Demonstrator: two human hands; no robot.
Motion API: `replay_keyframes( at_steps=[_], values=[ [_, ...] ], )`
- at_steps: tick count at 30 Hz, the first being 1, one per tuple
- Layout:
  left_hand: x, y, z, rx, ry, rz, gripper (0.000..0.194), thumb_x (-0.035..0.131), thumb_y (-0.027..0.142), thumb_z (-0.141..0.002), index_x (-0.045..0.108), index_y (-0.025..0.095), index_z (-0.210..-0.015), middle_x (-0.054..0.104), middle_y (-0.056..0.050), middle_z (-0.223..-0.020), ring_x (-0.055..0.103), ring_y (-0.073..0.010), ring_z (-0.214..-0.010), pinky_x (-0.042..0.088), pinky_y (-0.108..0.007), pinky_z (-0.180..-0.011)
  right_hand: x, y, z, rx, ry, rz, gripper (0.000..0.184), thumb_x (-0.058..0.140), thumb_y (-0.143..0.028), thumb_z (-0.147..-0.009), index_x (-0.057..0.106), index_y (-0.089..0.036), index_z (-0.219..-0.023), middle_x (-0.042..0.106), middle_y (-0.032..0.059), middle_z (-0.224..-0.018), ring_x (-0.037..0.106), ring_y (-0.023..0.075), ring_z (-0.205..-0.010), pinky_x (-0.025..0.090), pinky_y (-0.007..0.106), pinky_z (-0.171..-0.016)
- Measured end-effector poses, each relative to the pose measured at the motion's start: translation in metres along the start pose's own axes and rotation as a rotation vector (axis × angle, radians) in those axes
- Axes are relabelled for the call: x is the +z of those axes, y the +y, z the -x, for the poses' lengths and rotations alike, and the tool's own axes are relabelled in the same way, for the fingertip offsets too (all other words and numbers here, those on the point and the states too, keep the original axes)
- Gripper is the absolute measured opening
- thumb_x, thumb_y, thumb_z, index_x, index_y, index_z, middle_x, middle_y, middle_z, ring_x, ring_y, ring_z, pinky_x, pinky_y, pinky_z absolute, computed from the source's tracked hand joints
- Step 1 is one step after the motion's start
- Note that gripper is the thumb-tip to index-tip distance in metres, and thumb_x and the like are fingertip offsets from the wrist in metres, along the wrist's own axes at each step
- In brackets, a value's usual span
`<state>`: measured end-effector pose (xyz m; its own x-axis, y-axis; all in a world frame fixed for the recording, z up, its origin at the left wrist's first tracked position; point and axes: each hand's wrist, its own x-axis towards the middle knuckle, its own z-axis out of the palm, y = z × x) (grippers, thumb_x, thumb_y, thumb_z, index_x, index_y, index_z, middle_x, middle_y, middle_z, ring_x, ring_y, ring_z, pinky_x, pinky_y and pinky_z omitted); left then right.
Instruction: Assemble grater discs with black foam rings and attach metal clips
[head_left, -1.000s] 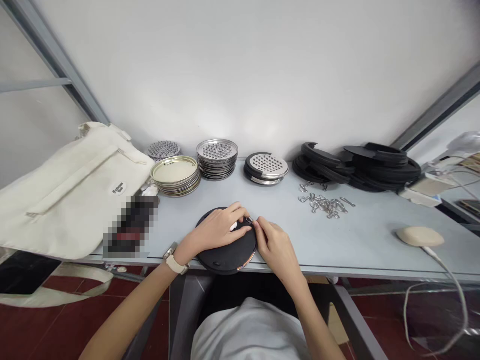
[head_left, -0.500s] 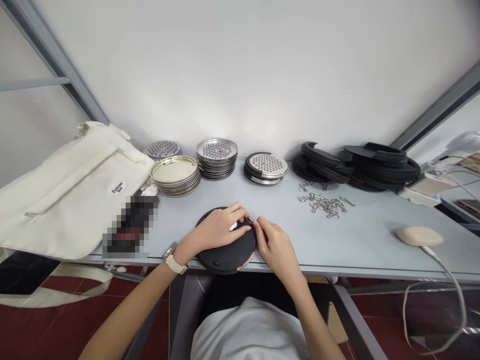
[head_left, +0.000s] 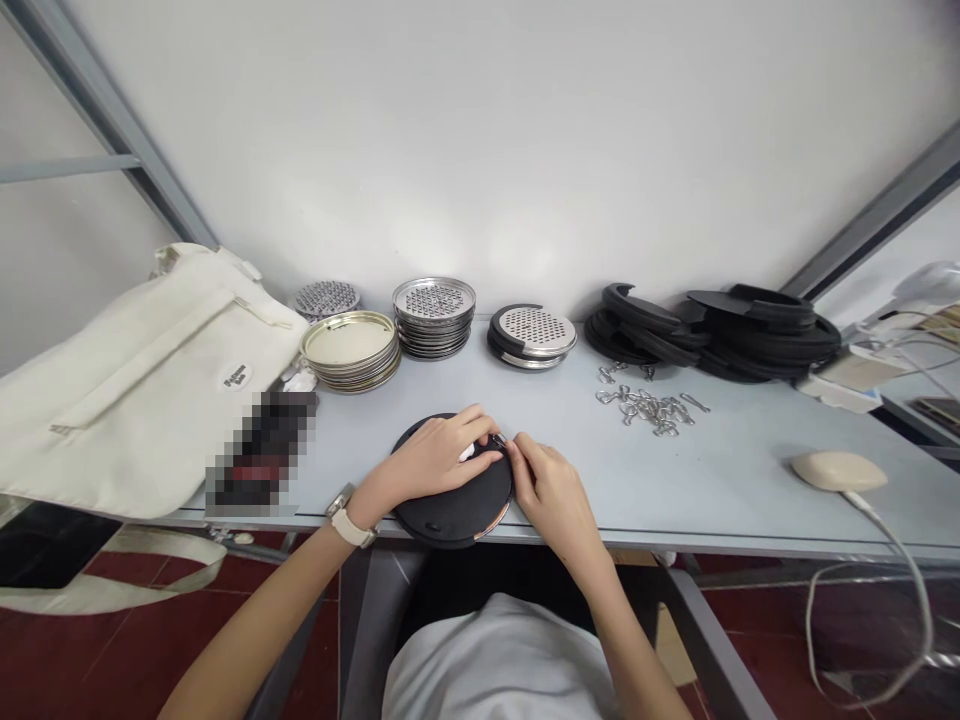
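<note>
Rnd blk disc [head_left: 461,505] w/ clip [head_left: 499,440] at tbl [head_left: 712,490] edge.

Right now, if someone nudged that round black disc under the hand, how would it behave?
The black disc probably wouldn't slide freely, since the left hand rests on it. It looks fairly stiff: its face shows no sag. It seems unlikely to roll, with its broad face turned up.

The table [head_left: 705,485] is carrying a cream bag [head_left: 161,390], stacked lids [head_left: 349,342], stacked graters [head_left: 435,301], scattered clips [head_left: 651,409], piled black covers [head_left: 759,345] and, at its edge, a black disc [head_left: 465,508].
</note>
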<state>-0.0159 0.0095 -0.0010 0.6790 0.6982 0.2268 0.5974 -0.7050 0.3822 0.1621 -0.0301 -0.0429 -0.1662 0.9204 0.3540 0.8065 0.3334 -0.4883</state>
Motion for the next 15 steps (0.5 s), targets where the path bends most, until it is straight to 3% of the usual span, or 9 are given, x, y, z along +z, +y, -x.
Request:
replay_keyframes(
  at_steps=[15],
  values=[
    [-0.0002,0.0003,0.0001,-0.007,-0.004,0.006,0.018,0.043,0.035,-0.094,0.053,0.021,-0.101,0.054,-0.001,-0.093,0.056,-0.0135,-0.075,0.043,-0.026,-0.069,0.0003,-0.0001,0.0003,-0.006,0.007,0.025,0.028,0.030,-0.029,-0.099,0.042,-0.022,-0.074,0.053,0.0006,-0.062,0.049,0.0167,-0.059,0.031,0.025,-0.057]
  ],
)
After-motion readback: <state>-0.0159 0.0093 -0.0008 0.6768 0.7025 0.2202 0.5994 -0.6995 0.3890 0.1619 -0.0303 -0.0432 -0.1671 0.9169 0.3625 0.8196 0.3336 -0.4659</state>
